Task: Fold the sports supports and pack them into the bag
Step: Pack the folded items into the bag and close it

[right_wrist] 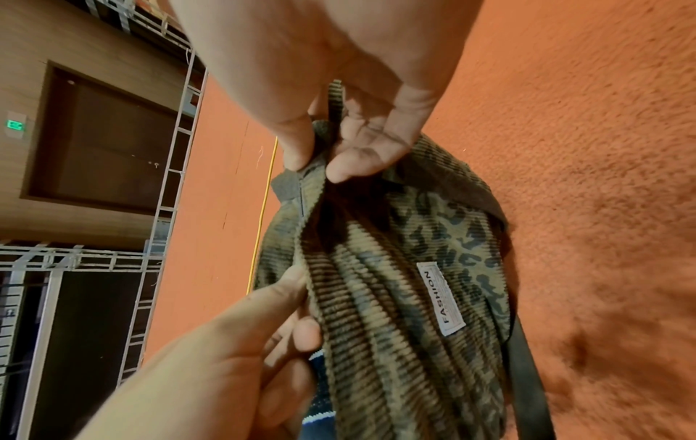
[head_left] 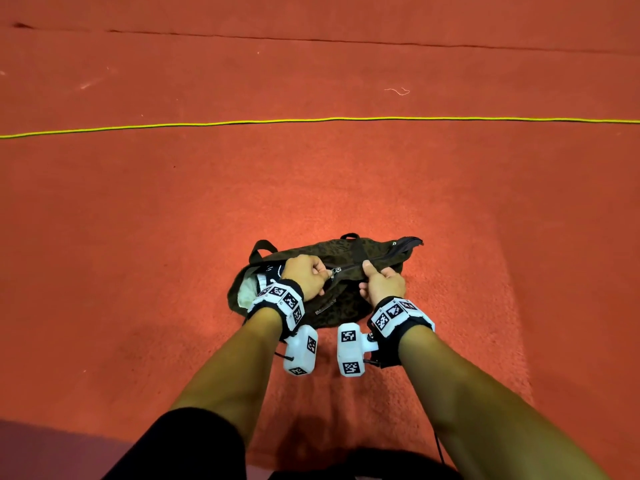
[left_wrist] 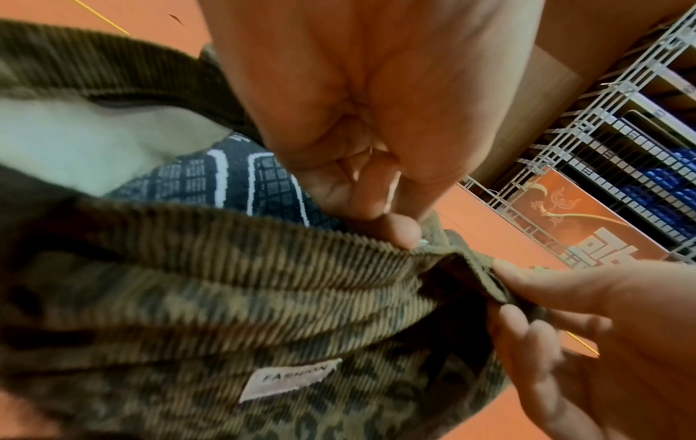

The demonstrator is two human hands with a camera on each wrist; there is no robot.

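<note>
— The left hand (head_left: 304,277) pinches the zip pull (head_left: 333,271); the right hand (head_left: 381,282) grips the bag (head_left: 346,306) edge just beside it.
— Where's the support (left_wrist: 211,178)?
— Inside the bag, on the red floor (head_left: 138,237). Soft corduroy, light and floppy, I'd say: hold the rim taut or the zip snags.

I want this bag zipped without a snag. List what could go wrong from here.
1. The support sits right at the open mouth beside the zipper pull that the left hand pinches; its knit could catch in the teeth.
2. The right hand pinches only the bag edge; if it slips, the soft corduroy may bunch and jam the slider.
</note>
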